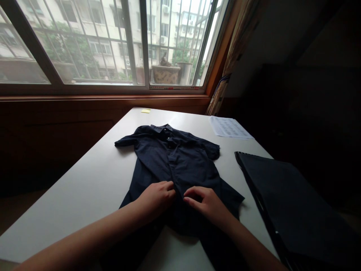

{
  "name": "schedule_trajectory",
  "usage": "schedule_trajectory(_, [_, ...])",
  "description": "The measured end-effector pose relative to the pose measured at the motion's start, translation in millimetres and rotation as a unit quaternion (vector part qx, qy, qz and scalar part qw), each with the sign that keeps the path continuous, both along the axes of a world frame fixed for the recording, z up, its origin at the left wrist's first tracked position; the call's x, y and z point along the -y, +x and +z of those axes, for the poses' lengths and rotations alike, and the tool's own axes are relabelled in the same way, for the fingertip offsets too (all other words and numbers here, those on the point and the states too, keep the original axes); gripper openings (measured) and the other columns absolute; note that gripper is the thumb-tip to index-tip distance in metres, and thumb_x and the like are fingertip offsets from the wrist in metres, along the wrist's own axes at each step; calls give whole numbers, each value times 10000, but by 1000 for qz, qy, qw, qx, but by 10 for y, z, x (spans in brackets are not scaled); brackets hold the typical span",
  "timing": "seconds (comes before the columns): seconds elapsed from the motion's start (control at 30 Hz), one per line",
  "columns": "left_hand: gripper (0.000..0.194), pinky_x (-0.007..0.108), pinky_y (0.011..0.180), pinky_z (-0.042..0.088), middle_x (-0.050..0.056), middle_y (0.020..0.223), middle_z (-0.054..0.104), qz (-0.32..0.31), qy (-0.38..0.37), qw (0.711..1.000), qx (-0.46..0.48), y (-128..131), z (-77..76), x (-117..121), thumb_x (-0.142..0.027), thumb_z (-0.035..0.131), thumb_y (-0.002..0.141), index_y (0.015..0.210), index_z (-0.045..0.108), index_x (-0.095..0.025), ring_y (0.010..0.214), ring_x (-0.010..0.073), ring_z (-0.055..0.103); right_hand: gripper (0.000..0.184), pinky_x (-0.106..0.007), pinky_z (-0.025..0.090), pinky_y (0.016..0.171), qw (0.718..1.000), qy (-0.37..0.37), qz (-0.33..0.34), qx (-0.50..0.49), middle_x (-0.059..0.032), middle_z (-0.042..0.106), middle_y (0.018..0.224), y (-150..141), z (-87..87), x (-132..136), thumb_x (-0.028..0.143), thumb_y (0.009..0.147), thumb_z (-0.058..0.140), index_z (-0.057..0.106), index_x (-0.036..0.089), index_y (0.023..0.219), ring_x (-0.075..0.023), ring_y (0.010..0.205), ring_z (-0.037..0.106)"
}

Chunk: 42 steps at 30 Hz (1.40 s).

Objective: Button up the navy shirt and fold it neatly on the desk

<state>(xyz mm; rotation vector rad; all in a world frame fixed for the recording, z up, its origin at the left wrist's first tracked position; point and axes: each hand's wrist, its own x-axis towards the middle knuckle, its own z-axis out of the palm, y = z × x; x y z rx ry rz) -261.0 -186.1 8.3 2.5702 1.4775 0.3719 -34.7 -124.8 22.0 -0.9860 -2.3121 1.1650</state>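
Bright window (144,49) beyond white table (90,180)

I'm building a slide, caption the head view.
Bare left hand and right hand over the front of a navy short-sleeved cloth shirt on a white table.

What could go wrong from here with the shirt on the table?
The dark shirt could wrinkle or skew if the left hand and right hand, both at its front, pull unevenly. The dark flat item lies along the right edge of the table, so a nudge might push it off.
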Motion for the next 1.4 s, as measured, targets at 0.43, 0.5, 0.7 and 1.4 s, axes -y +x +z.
schedule_trajectory(0.43, [132,273,784,533,44,960,633,-22,30,996,83,-97,-106,-22,-259,545,989,1055,642,-198,845,163,618,148,-273,473,719,999,35,15,22,-16,736,839,-21,55,137,351,870,686,740,216,896,-183,778,667])
schedule_trajectory(0.5, [167,282,811,536,46,980,643,-21,29,995,90,-101,-85,-20,-262,536,994,1112,640,-206,880,169,628,152,-269,472,733,999,24,16,14,-16,745,861,-7,61,123,338,898,655,745,216,895,-184,806,675])
schedule_trajectory(0.7, [285,296,819,538,45,1028,654,-22,22,995,93,-102,-72,-11,-266,572,977,1260,593,-242,915,182,635,169,-259,465,745,999,-4,36,2,-7,753,888,59,59,45,324,929,625,754,216,918,-180,820,677])
schedule_trajectory(1.4, [348,275,719,504,28,988,624,-34,58,995,72,-94,-109,-13,-278,572,973,1321,581,-297,835,171,581,212,-256,457,768,998,-8,53,20,-8,744,879,90,36,0,320,965,584,755,201,927,-175,834,678])
